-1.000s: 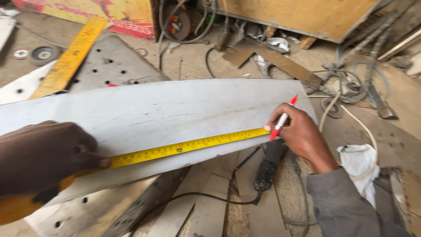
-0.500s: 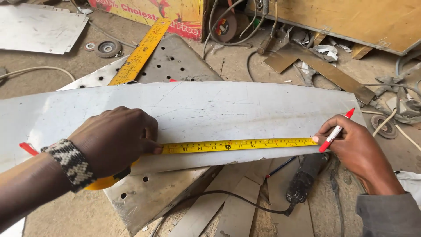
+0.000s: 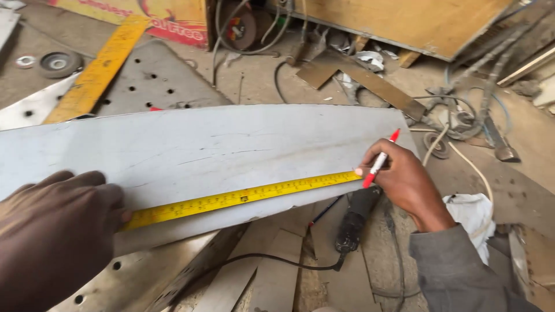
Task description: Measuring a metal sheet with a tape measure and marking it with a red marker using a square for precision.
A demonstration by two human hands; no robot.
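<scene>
From the head camera, one long grey metal sheet (image 3: 219, 150) lies across the floor, dull and scuffed, with faint scratches and a slightly wavy near edge. A yellow tape measure (image 3: 243, 198) with black marks stretches along that near edge, flat on the sheet, from the left hand to the sheet's right end.

The left hand (image 3: 55, 231) lies palm down on the sheet's near left part, fingers spread flat over the start of the tape; the tape's case is hidden under it, so I cannot tell whether the hand grips it or only presses. The right hand (image 3: 404, 176) sits at the sheet's near right corner, fingers pinched around one red and white marker (image 3: 380, 160), its tip touching the sheet just at the end of the tape. A grey sleeve (image 3: 457, 271) covers that arm.

Just below the right corner, off the sheet, one black power tool (image 3: 354, 216) lies on the floor with its cable trailing left. A white cloth (image 3: 474, 211) lies beside the sleeve.

Beyond the sheet's far edge, a long yellow ruler (image 3: 98, 69) rests on a perforated plate (image 3: 150, 75). At the top edge stands a red and yellow printed board (image 3: 167, 20), probably a carton side, and a plain wooden board (image 3: 416, 23) to its right.
</scene>
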